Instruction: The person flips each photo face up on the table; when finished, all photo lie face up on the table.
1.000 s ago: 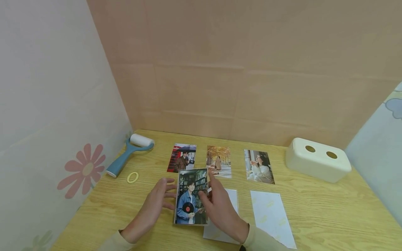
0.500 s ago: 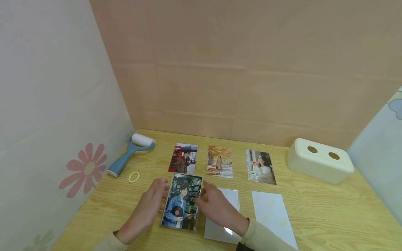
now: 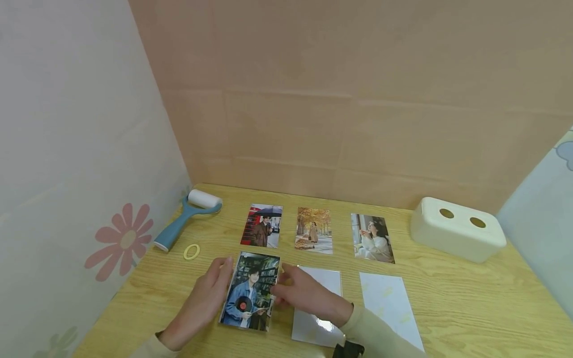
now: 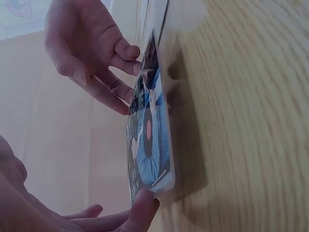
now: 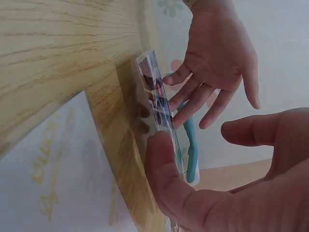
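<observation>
A photo of a person in a denim jacket with a vinyl record, in a clear case point(image 3: 250, 293), is between my two hands, tilted slightly in the head view. My left hand point(image 3: 201, 298) lies along its left edge, fingers mostly straight and touching the side. At the opposite edge my right hand point(image 3: 309, 293) touches it with bent fingers; the right thumb point(image 4: 77, 75) stands apart from it in the left wrist view. In the right wrist view, the case point(image 5: 159, 101) shows its clear edge, close over the table with a shadow beside it.
Behind lie three photos: umbrella photo point(image 3: 262, 226), autumn photo point(image 3: 314, 231) and window photo point(image 3: 372, 238). A glossy white sheet point(image 3: 318, 323) and a white card point(image 3: 389, 303) are right. A blue roller point(image 3: 179, 223), yellow ring point(image 3: 191, 252) and cream box point(image 3: 456, 231) sit around.
The photo in its clear case has moved left and toward me with both hands, away from the umbrella photo. My right thumb has come off its face, and more of the glossy white sheet shows.
</observation>
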`<state>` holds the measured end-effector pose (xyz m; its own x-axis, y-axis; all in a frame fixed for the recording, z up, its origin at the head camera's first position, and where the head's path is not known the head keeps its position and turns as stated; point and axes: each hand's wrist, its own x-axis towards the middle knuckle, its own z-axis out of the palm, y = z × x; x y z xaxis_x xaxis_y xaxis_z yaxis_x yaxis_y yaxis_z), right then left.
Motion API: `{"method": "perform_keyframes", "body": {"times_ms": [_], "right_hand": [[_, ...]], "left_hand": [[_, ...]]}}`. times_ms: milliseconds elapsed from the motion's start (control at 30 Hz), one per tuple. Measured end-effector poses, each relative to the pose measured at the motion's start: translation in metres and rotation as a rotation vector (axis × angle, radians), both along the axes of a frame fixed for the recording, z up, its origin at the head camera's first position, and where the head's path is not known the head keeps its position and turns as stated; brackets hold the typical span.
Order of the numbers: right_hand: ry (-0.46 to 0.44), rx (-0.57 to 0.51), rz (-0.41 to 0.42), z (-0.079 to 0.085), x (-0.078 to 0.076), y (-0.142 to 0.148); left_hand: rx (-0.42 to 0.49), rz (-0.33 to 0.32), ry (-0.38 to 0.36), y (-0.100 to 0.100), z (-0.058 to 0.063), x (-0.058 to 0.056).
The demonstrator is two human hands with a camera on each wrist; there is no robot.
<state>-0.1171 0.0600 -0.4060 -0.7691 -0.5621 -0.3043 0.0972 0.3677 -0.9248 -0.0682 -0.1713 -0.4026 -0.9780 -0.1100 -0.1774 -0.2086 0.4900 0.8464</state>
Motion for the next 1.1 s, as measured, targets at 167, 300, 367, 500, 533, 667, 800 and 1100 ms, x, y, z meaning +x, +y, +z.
{"method": "perform_keyframes", "body": {"times_ms": [167,300,367,500,533,667,800,1100], "right_hand": [[-0.029,-0.02,0.001,-0.0023,0.0011,-0.0035],[-0.038,-0.021,-0.006,-0.0014,0.0042,-0.0053],[-0.048,-0.025,-0.012,-0.0004,0.0052,-0.0058],[-0.052,-0.028,-0.009,0.0012,0.0057,-0.0067],[-0.051,-0.027,-0.008,0.0014,0.0057,-0.0068],[-0.031,-0.006,0.001,0.0012,0.0052,-0.007],[-0.02,0.015,0.019,-0.0002,0.0054,-0.006],[0.014,0.036,0.044,0.0006,0.008,-0.0048]], "left_hand": [[-0.069,0.002,0.032,-0.004,-0.0025,0.0002],[-0.073,0.001,0.008,-0.0054,-0.0042,-0.0022],[-0.072,0.007,-0.009,-0.0057,-0.0048,-0.0033],[-0.081,0.009,-0.015,-0.0068,-0.0059,-0.0051],[-0.081,0.01,-0.015,-0.0069,-0.0062,-0.0053],[-0.081,0.014,-0.015,-0.0072,-0.007,-0.006],[-0.088,0.015,-0.015,-0.0073,-0.007,-0.006],[-0.117,0.01,0.003,-0.0083,-0.0059,-0.0053]]}}
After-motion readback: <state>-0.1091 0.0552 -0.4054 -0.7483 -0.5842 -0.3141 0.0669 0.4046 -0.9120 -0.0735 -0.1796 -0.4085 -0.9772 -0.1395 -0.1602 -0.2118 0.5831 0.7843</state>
